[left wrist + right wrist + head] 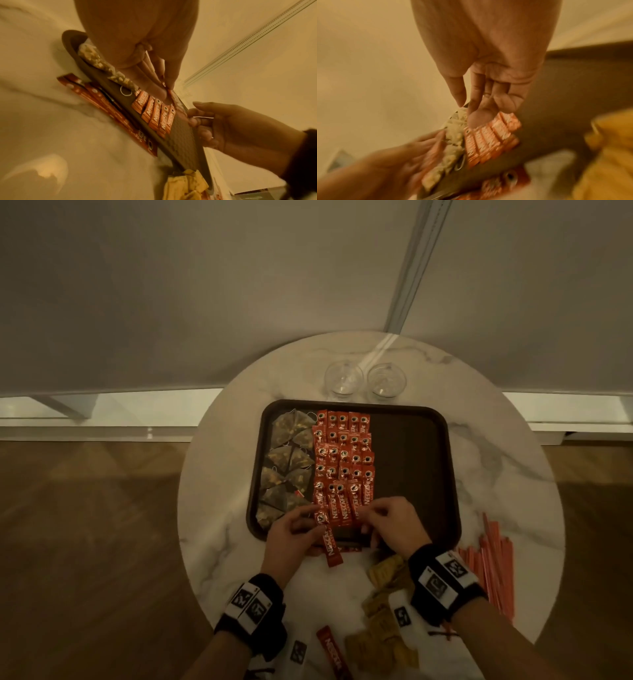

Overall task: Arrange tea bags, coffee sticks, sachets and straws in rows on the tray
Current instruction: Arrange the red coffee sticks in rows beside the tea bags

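A dark brown tray (445, 460) holds a column of pyramid tea bags (291, 460) on its left and rows of red coffee sticks (344, 460) beside them. Over the tray's front edge my left hand (294, 529) pinches one red coffee stick (330, 546) between thumb and fingers (167, 89). My right hand (390, 522) is at the right end of the front row, a fingertip (471, 120) pressing on the sticks (489, 135). Yellow-brown sachets (387, 577) and orange straws (493, 573) lie on the round marble table, off the tray.
Two upturned glasses (343, 380) (386, 378) stand behind the tray. More loose coffee sticks (102, 102) lie against the tray's front rim, and one (334, 652) near the table's front edge. The tray's right half (404, 460) is bare. Wooden floor surrounds the table.
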Available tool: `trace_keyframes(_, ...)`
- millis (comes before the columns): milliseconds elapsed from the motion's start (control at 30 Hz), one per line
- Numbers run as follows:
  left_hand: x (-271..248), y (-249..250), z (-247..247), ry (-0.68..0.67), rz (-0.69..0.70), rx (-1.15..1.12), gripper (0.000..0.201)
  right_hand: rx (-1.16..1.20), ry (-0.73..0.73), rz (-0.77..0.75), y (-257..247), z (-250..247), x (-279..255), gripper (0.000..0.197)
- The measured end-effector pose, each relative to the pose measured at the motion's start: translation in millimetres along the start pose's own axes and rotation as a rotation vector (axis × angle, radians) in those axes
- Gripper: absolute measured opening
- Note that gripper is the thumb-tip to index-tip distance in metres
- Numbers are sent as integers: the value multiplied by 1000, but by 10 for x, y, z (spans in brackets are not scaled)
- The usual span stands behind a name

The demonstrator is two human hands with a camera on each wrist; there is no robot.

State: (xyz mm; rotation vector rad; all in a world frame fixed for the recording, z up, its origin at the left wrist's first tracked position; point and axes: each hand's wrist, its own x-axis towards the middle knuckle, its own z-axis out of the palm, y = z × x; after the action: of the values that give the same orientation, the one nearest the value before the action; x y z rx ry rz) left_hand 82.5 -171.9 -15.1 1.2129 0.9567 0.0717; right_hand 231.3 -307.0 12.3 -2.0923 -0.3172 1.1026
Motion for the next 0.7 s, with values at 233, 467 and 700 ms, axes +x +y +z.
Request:
trace_keyframes(233,143,59,221,-66,32,64,35,163,-33,4,275,93,-275,8)
trace_keyframes(467,203,98,454,-124,19,30,20,146,53,3,299,-22,-206,5)
trace_keyframes(700,255,146,538,-156,-38,-28,15,116,74,1,349,-93,-142,11)
